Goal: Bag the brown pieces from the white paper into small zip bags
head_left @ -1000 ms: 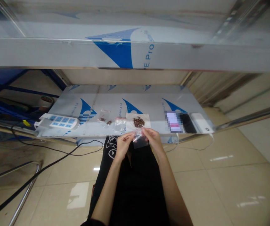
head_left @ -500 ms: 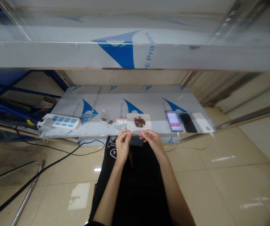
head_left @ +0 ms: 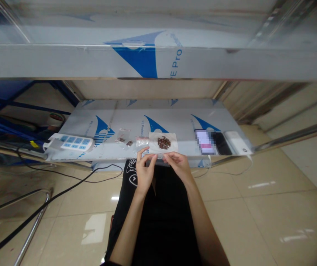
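At the front edge of the shelf, both my hands pinch a small clear plastic bag [head_left: 159, 156] between them. My left hand [head_left: 145, 168] grips its left side with thumb and finger, other fingers raised. My right hand [head_left: 178, 165] pinches the right side. The bag looks nearly edge-on, so its inside is hard to see. Just beyond my hands, a heap of small brown metallic-looking pieces [head_left: 164, 142] lies on a white sheet [head_left: 153, 144]. Left of the sheet are a stack of clear bags [head_left: 141, 141] and bags holding a few brown pieces [head_left: 121, 140].
A white power strip [head_left: 78, 143] lies at the left of the film-covered shelf [head_left: 175, 114]. On the right are a phone with a lit screen [head_left: 204, 142], a black phone-like slab [head_left: 221, 144] and a white power bank [head_left: 236, 143]. An upper shelf [head_left: 219, 62] overhangs; cables hang in front.
The bag, which hung down flat between my hands, has been tipped up and shows less of its face. My fingertips have drawn closer together, and my left fingers have lifted.
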`<state>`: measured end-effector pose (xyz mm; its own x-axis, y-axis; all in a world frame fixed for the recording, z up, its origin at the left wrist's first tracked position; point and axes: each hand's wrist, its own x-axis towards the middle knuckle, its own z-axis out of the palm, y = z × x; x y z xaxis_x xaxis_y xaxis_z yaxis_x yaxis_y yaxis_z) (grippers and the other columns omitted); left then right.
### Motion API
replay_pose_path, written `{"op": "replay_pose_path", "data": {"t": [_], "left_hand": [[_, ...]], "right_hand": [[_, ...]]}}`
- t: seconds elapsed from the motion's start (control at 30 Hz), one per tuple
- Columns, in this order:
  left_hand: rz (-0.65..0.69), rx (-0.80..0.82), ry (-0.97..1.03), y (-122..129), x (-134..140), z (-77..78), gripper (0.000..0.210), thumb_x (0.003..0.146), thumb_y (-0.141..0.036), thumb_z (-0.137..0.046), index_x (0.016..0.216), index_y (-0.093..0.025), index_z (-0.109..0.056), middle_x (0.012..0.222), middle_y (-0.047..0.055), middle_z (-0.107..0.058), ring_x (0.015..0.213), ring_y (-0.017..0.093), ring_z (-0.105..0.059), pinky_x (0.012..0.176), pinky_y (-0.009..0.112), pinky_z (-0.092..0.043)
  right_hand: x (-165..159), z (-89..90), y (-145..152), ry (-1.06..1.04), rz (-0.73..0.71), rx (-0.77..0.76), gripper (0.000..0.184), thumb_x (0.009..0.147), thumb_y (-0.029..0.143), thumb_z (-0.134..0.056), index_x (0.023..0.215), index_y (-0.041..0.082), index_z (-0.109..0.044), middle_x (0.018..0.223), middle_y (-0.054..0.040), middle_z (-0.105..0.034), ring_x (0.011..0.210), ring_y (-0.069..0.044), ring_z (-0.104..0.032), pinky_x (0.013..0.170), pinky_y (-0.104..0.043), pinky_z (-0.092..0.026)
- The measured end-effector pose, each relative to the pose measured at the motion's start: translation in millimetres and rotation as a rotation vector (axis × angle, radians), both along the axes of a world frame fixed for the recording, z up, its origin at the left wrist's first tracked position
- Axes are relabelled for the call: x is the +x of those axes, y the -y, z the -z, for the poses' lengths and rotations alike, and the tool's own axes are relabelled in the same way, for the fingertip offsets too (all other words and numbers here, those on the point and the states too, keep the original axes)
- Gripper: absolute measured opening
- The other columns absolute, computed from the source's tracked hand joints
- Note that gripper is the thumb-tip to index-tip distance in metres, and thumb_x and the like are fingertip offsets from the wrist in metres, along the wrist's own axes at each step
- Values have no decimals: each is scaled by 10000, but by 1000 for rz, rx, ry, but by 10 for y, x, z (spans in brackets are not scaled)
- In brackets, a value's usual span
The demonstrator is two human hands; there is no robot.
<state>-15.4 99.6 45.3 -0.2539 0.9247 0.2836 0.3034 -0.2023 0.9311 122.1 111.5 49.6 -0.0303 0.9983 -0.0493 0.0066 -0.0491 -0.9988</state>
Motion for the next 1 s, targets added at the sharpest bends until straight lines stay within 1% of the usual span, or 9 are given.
{"op": "replay_pose_path", "data": {"t": [0.1,0.2,0.33,0.47,0.6,0.7,0.8,0.87,1.0], "left_hand": [[-16,7,-23,6,-6,-28,178,804,-309,-556,765,-162,-648,1105,93,-536,1052,200,-540,854,307,-461],[-35,24,-48,8,1,-48,168,807,-298,-554,763,-163,-644,1111,90,-532,1062,203,-533,896,330,-441],[-31,42,-69,4,0,-44,172,795,-307,-570,740,-170,-658,1056,85,-559,1074,211,-523,930,358,-420],[-29,39,-63,0,-15,-16,163,770,-313,-601,722,-179,-682,1017,77,-581,1054,210,-537,927,362,-425],[2,19,-21,-11,-39,10,146,724,-330,-650,741,-197,-707,1035,67,-597,958,196,-592,869,344,-466],[22,-6,8,-19,-63,14,141,697,-335,-674,729,-203,-709,1062,59,-602,866,179,-623,841,339,-478],[41,-14,5,-18,-80,1,133,724,-318,-648,744,-198,-702,1076,62,-603,962,195,-595,906,358,-440],[45,-16,1,-12,-82,-11,123,739,-301,-633,746,-196,-697,1072,63,-600,1016,197,-566,940,363,-412],[41,-6,-1,0,-73,-8,104,732,-283,-644,731,-193,-696,985,57,-592,975,183,-567,907,339,-426]], "right_hand": [[-37,-4,-6,0,14,-26,247,682,413,-664,757,178,-664,703,-40,-676,623,-164,-630,594,-273,-511],[-68,-4,-7,-2,5,-27,246,688,411,-661,761,176,-646,706,-37,-673,613,-155,-631,571,-250,-496],[-103,10,-1,6,-5,-26,262,707,430,-636,787,182,-621,712,-36,-679,606,-158,-642,555,-242,-492],[-117,50,-9,29,26,-3,263,708,439,-629,752,180,-605,679,-36,-672,586,-161,-642,553,-251,-497],[-93,91,-20,29,33,-6,258,710,432,-627,756,180,-603,691,-37,-665,581,-160,-640,545,-250,-494],[-81,81,-13,13,12,-31,262,705,435,-631,774,183,-614,730,-36,-673,593,-158,-645,547,-246,-497],[-99,42,3,0,-41,-64,265,702,428,-638,800,182,-628,750,-39,-681,620,-158,-651,554,-240,-498],[-127,25,12,-5,-42,-74,271,703,431,-637,803,180,-631,739,-40,-681,620,-159,-652,542,-234,-493],[-166,39,13,-21,-12,-89,281,693,451,-639,766,181,-615,690,-27,-673,582,-158,-649,491,-223,-470]]}}
